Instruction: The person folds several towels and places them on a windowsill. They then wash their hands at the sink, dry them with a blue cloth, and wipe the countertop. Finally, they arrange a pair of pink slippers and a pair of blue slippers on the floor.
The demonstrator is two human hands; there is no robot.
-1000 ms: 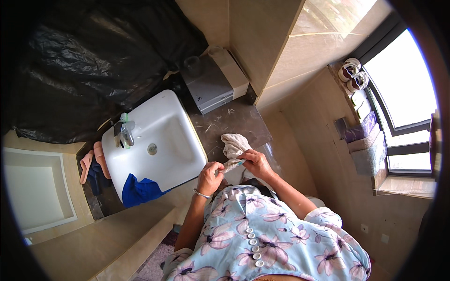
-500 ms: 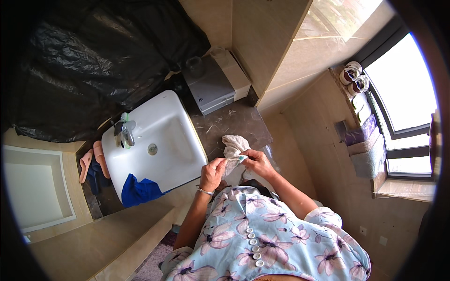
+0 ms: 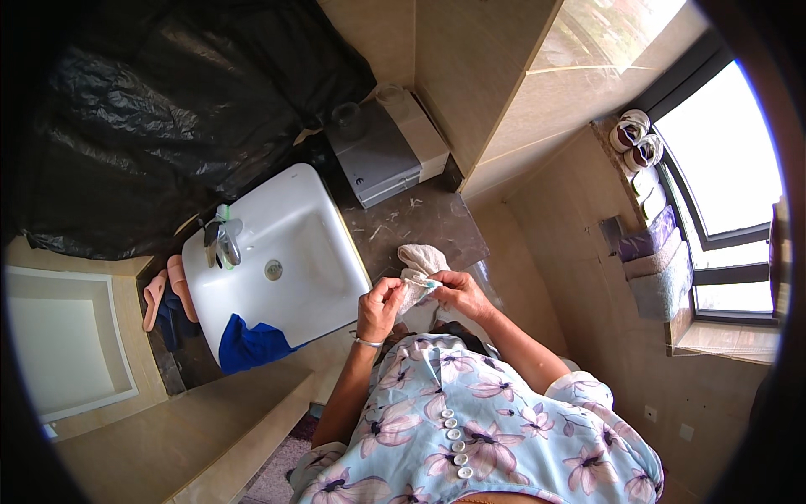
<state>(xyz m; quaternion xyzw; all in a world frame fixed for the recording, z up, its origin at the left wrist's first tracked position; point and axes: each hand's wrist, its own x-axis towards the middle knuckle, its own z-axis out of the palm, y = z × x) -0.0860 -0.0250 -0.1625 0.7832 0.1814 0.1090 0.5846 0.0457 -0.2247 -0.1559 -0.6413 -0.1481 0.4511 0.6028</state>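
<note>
Just right of the sink, I hold a crumpled off-white cloth (image 3: 422, 259) with a small teal patch near one edge. My left hand (image 3: 380, 311) pinches one edge of it between thumb and fingers. A short way to the right, my right hand (image 3: 460, 294) is closed on the same cloth beside the teal patch. Part of the cloth bunches up beyond my fingers, against the dark counter (image 3: 403, 220). Whether it is a sock or a small towel I cannot tell.
A white sink (image 3: 315, 252) with a chrome tap (image 3: 222, 242) lies to the left, a blue cloth (image 3: 252, 343) over its near rim. Pink slippers (image 3: 180, 286) are beyond it. A grey box (image 3: 374, 155) stands on the counter. Shoes (image 3: 636, 141) and folded towels (image 3: 659, 281) line the windowsill.
The cloth between my fingers has been spread a little, showing more of its surface and the teal patch. Both hands stay in nearly the same place, still gripping it.
</note>
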